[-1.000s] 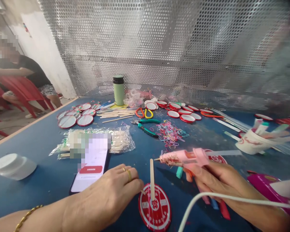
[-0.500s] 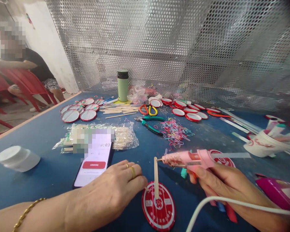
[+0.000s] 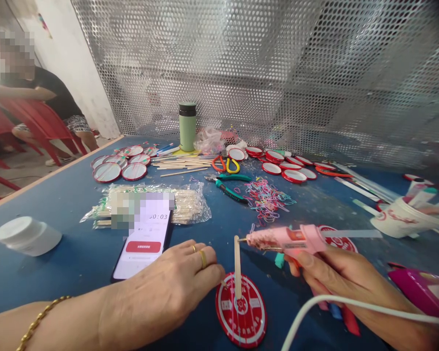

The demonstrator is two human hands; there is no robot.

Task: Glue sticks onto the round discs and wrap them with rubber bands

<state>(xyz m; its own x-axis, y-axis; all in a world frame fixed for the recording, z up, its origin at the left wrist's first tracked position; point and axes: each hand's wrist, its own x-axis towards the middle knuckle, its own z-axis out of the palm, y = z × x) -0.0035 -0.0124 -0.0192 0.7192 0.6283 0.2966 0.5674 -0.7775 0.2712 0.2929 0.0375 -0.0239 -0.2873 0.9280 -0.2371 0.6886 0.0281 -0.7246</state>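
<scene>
The step in hand looks like gluing: the right hand [image 3: 336, 273] has its fingers wrapped around a pink glue gun [image 3: 287, 240], nozzle at the far end of a wooden stick [image 3: 237, 268]. The stick's near end meets the middle of a red disc [image 3: 254, 321] on the tabletop [image 3: 219, 226]. The next move seems to call for a steady nozzle and an unmoved stick. The left hand [image 3: 175, 278] sits at the disc's edge, fingers bunched narrow — whether they pinch anything is impossible to tell. Any glue is too small to make out; the left hand partly covers the phone [image 3: 141, 261].
</scene>
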